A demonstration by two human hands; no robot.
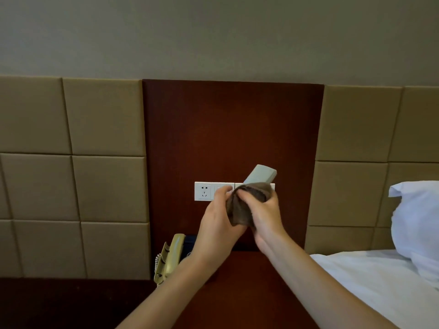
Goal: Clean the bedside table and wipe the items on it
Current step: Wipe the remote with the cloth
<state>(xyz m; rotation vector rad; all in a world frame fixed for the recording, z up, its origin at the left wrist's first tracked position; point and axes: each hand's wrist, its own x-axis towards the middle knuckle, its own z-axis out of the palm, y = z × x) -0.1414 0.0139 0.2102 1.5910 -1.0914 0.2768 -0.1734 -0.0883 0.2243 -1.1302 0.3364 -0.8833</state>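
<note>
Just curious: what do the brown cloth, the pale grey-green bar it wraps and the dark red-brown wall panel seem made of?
Brown cloth: soft fabric, matte, folding limply.
Pale grey-green bar: probably hard plastic, smooth, rounded edges.
Dark red-brown wall panel: likely varnished wood or veneer, faint sheen.

A plain grey-beige wall (213, 32) rose above tan padded square panels (102, 117) flanking a dark reddish wooden board (232, 127); white bed linen (380, 281) lay rightward.
</note>
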